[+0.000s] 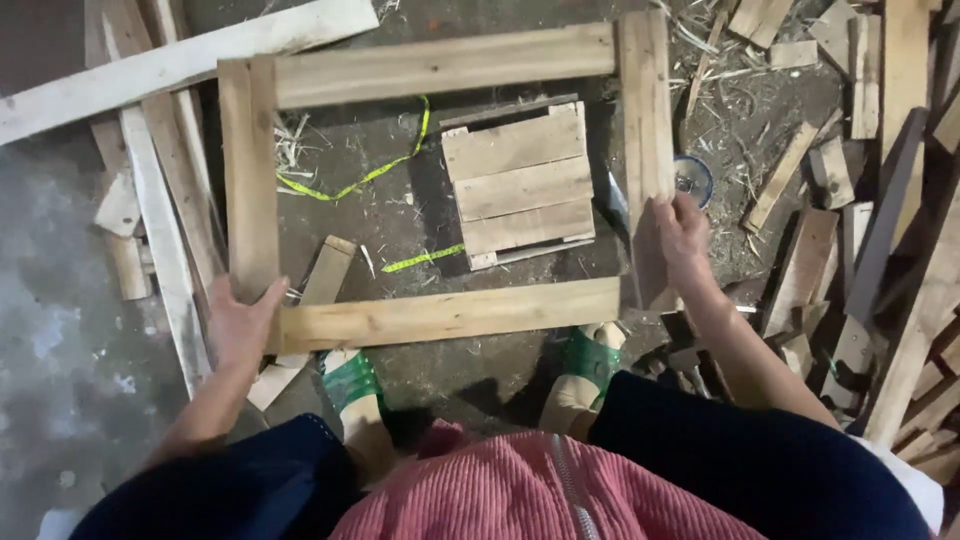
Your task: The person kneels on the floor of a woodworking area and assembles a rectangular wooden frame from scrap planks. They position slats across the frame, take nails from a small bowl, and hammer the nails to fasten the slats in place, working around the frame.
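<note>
A square wooden frame (440,65) made of four planks is held just above the dirty floor. My left hand (240,325) grips its near left corner, where the left plank meets the near plank (450,312). My right hand (682,238) grips the lower end of the right plank (647,110). Seen through the frame, a small slatted wooden panel (520,185) lies on the floor, with a yellow measuring tape (350,185) curling beside it.
Loose planks (150,70) lie at the left and offcuts are piled at the right (880,230). A round tin (693,178) sits just right of the frame. My feet in green sandals (352,380) stand below the frame, with a hammer (690,365) near them.
</note>
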